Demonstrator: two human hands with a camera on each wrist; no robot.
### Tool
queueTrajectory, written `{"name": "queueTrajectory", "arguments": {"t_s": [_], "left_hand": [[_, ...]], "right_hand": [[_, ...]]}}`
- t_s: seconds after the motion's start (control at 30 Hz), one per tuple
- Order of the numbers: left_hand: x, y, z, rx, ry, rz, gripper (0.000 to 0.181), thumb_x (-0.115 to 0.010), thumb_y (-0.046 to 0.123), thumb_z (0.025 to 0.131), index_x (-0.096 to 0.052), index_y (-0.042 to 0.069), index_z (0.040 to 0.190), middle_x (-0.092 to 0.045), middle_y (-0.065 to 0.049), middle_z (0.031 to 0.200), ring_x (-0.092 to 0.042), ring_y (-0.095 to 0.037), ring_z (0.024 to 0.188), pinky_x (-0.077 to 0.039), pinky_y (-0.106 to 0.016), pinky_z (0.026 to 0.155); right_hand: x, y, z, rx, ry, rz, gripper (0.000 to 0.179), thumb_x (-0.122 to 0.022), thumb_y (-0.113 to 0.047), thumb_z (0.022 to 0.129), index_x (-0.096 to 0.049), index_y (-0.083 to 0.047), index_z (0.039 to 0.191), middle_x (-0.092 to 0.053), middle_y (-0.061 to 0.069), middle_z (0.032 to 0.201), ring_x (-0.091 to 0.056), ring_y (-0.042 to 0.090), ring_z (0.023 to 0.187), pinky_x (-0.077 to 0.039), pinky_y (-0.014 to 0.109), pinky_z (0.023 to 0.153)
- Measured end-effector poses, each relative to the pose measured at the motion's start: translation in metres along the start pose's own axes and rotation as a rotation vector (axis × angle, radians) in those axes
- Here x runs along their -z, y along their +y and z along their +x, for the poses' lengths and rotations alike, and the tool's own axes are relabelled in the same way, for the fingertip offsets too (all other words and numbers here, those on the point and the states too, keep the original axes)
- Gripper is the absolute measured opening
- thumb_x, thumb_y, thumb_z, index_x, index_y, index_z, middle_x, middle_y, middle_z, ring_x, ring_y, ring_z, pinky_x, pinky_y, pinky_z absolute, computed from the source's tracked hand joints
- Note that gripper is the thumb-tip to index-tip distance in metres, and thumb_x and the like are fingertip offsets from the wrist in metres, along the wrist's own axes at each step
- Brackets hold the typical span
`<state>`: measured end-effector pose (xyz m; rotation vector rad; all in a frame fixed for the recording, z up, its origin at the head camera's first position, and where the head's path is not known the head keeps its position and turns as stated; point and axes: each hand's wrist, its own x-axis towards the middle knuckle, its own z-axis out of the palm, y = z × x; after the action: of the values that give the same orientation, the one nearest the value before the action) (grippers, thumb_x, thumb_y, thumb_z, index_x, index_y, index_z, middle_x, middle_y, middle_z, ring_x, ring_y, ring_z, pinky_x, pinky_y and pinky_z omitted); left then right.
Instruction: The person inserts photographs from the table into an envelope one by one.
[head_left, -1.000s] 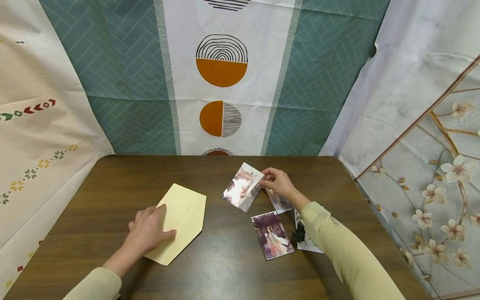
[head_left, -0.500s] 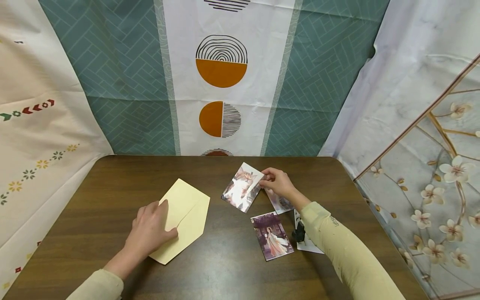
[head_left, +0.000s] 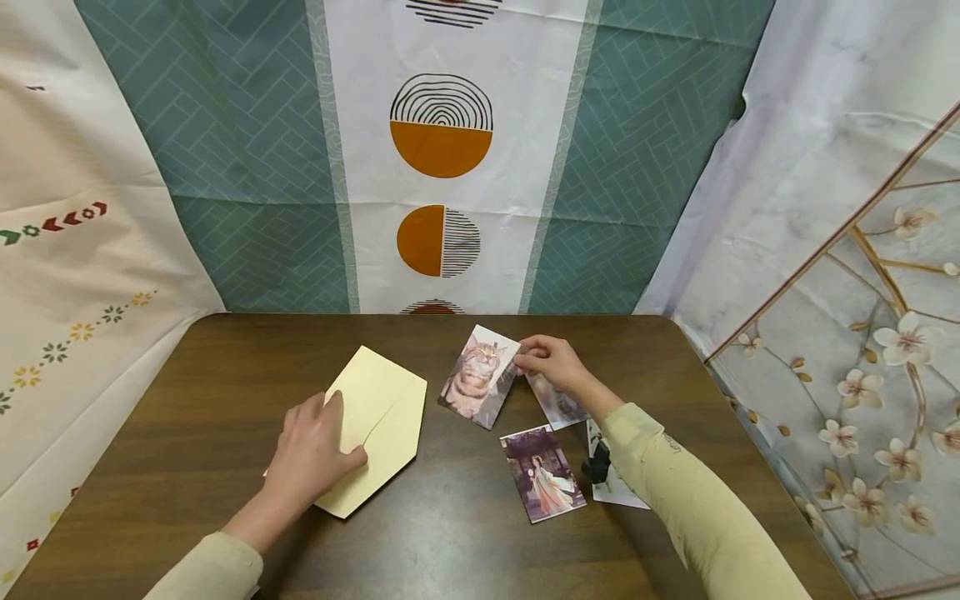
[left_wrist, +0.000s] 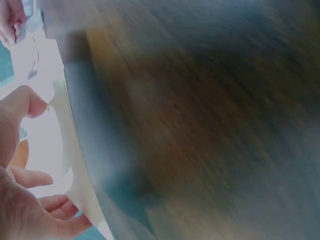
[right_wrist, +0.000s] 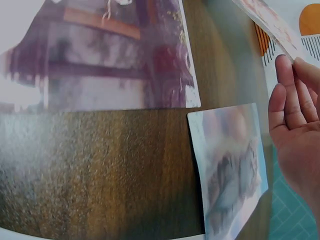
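Observation:
My left hand point(head_left: 307, 450) grips the left side of a pale yellow envelope point(head_left: 375, 417), thumb on its face near a diagonal seam. In the left wrist view the envelope point(left_wrist: 75, 140) runs along the thumb and curled fingers. At the back centre, my right hand point(head_left: 555, 365) pinches the right corner of a cat picture card point(head_left: 472, 379) between thumb and fingers. The card is tilted off the table. Beneath that hand lies a pale purple card point(head_left: 557, 402), partly hidden; it shows larger as the pastel card point(right_wrist: 230, 170) in the right wrist view.
A purple card with a robed figure point(head_left: 543, 475) lies right of centre. Beside it a white card point(head_left: 615, 487) is partly covered by the right forearm and a black wrist device point(head_left: 597, 463). Patterned cloths point(head_left: 442, 242) hang behind the brown table point(head_left: 450, 542).
The left hand has carried the envelope rightward and slightly away. The cat card has shifted slightly left in the right hand, and its glare has faded. The other cards stay put.

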<state>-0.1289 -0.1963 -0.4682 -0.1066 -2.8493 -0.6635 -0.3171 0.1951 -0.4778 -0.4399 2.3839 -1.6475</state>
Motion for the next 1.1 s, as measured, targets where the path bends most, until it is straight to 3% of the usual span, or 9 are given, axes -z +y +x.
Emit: {"name": "queueTrajectory", "arguments": {"t_s": [0.13, 0.27, 0.6, 0.83, 1.1], "left_hand": [[-0.0019, 0.0057, 0.0032, 0.022, 0.0, 0.004, 0.084, -0.081, 0.026, 0.078, -0.051, -0.014, 0.146, -0.053, -0.041, 0.14, -0.048, -0.063, 0.13, -0.046, -0.077, 0.093], [-0.0037, 0.0085, 0.0048, 0.048, -0.01, 0.014, 0.083, -0.081, 0.028, 0.077, -0.054, -0.011, 0.145, -0.055, -0.038, 0.138, -0.049, -0.061, 0.13, -0.047, -0.076, 0.09], [-0.006, 0.0032, 0.0081, 0.089, -0.054, 0.028, 0.056, -0.084, 0.029, 0.072, -0.059, -0.006, 0.108, -0.056, -0.025, 0.099, -0.058, -0.058, 0.103, -0.05, -0.069, 0.075], [-0.0041, 0.0025, 0.0078, 0.113, -0.083, 0.011, 0.068, -0.084, 0.03, 0.072, -0.06, -0.008, 0.123, -0.059, -0.03, 0.11, -0.057, -0.061, 0.109, -0.047, -0.071, 0.081], [-0.0049, 0.0052, 0.006, 0.111, -0.054, 0.0, 0.061, -0.083, 0.028, 0.071, -0.06, -0.005, 0.117, -0.057, -0.025, 0.105, -0.057, -0.057, 0.105, -0.046, -0.067, 0.078]], "right_hand": [[-0.0016, -0.0035, -0.0009, -0.026, -0.013, 0.062, 0.03, -0.069, -0.007, 0.103, -0.066, 0.008, 0.129, -0.079, 0.002, 0.093, -0.075, 0.013, 0.084, -0.062, 0.038, 0.085], [-0.0045, -0.0061, -0.0011, -0.033, -0.029, 0.099, 0.03, -0.07, -0.007, 0.103, -0.066, 0.008, 0.129, -0.079, 0.002, 0.094, -0.076, 0.012, 0.084, -0.062, 0.041, 0.089], [-0.0062, -0.0042, -0.0005, -0.03, -0.041, 0.1, 0.028, -0.07, -0.004, 0.102, -0.066, 0.009, 0.127, -0.079, 0.002, 0.091, -0.075, 0.012, 0.082, -0.062, 0.037, 0.085], [-0.0063, -0.0053, -0.003, -0.046, -0.061, 0.086, 0.03, -0.069, -0.006, 0.103, -0.065, 0.009, 0.128, -0.079, 0.002, 0.092, -0.075, 0.012, 0.082, -0.061, 0.034, 0.084], [-0.0089, -0.0076, -0.0042, -0.047, -0.073, 0.112, 0.029, -0.07, -0.006, 0.102, -0.065, 0.009, 0.126, -0.079, 0.001, 0.089, -0.075, 0.012, 0.081, -0.059, 0.029, 0.081]]}}
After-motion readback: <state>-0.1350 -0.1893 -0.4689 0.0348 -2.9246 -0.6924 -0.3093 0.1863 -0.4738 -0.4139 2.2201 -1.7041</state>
